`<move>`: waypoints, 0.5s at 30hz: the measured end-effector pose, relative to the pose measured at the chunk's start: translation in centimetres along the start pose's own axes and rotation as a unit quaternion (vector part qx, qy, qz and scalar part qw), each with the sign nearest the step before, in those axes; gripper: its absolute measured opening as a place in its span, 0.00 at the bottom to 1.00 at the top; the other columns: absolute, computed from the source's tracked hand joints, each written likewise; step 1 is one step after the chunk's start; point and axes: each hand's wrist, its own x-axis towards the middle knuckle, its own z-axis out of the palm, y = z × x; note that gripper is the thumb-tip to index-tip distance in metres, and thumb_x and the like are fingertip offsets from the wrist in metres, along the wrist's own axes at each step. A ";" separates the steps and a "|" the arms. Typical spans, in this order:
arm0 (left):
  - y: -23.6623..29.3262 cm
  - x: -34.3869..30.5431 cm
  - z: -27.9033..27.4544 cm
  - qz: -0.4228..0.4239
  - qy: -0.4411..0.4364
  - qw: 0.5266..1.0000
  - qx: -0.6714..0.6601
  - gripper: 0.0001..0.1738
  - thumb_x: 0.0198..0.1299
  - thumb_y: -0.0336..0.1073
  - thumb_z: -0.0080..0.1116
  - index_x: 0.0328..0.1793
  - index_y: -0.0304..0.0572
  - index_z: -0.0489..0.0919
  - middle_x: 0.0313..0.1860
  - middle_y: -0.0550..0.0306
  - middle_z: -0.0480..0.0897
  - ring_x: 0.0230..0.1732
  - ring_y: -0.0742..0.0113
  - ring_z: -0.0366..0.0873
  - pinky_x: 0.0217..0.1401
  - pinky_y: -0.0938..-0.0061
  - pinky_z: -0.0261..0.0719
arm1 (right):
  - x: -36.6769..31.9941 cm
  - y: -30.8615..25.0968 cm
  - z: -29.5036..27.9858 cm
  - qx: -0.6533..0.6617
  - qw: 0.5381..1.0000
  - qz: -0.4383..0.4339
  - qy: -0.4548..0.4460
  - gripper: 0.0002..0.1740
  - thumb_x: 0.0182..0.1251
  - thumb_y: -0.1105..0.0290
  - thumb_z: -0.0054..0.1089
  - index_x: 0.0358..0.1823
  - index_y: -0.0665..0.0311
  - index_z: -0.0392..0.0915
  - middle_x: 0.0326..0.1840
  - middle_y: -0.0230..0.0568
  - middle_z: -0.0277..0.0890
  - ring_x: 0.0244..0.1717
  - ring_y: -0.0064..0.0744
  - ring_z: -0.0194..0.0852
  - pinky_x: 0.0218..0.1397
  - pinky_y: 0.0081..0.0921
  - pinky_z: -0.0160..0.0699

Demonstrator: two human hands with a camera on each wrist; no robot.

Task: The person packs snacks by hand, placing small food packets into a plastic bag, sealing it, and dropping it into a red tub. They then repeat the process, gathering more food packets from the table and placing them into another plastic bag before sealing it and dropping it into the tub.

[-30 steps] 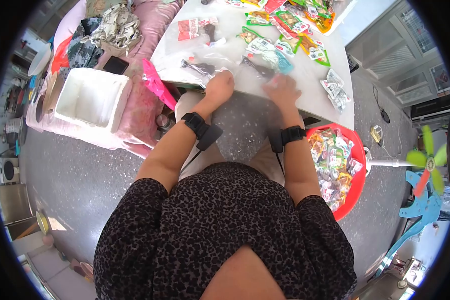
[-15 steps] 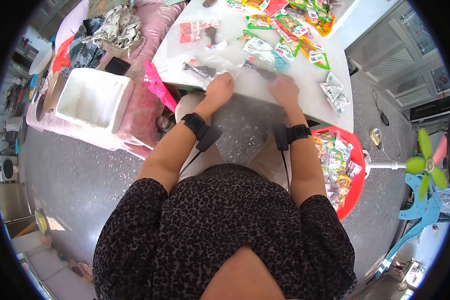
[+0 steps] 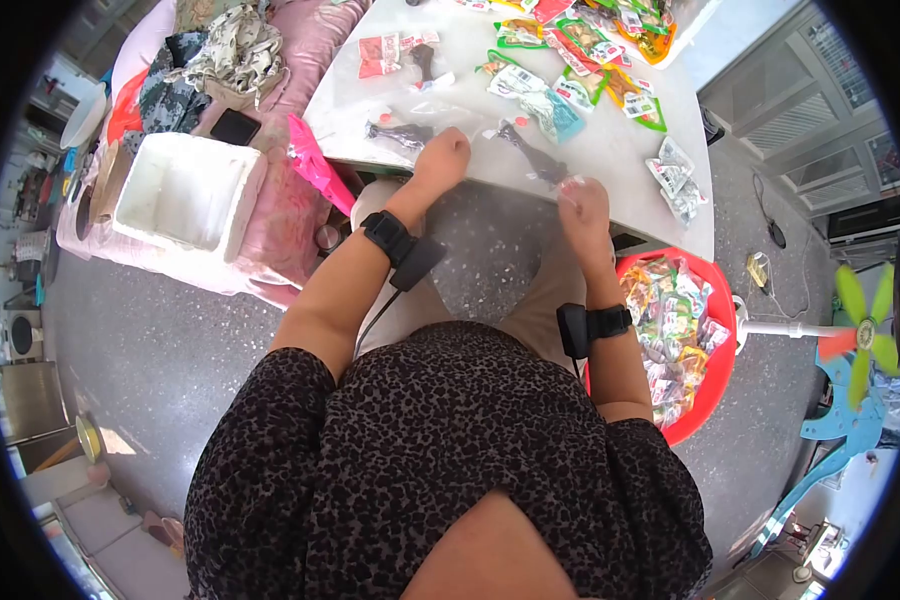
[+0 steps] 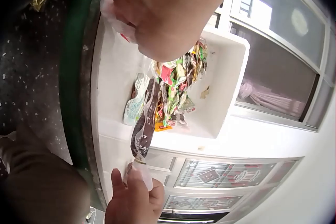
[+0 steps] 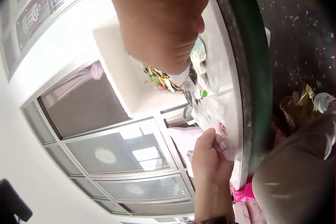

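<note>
In the head view my right hand [image 3: 584, 205] is at the table's near edge, its fingers pinching the end of a clear plastic packet [image 3: 532, 155]. Inside that packet is a long dark brown piece [image 4: 143, 136], which the left wrist view shows running away from the fingertips. My left hand [image 3: 440, 163] is to the left at the same edge, and the right wrist view shows it gripping clear plastic [image 5: 223, 141] with a small red mark. Beside it on the table lies a similar clear packet [image 3: 402, 133] with a dark piece.
Colourful snack packets [image 3: 580, 50] spread over the white table [image 3: 450, 65]; silvery packets [image 3: 674, 180] lie at its right edge. Below stands a red basin [image 3: 712, 370] full of packets. A white foam box [image 3: 245, 205] and a pink packet [image 3: 315, 165] are at the left.
My right hand has moved right and towards the body, and the packet with the dark piece has shifted that way too. My left hand is slightly farther forward.
</note>
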 end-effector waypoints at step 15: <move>3.9 -1.1 -2.7 0.057 -0.012 0.988 0.142 0.08 0.50 0.35 0.44 0.33 0.42 0.71 0.32 0.47 0.74 0.36 0.50 0.71 0.36 0.61 0.68 | 0.3 -1.2 1.6 0.032 0.996 -0.041 -0.073 0.04 0.46 0.78 0.53 0.26 0.69 0.70 0.40 0.48 0.66 0.38 0.40 0.66 0.40 0.27 0.66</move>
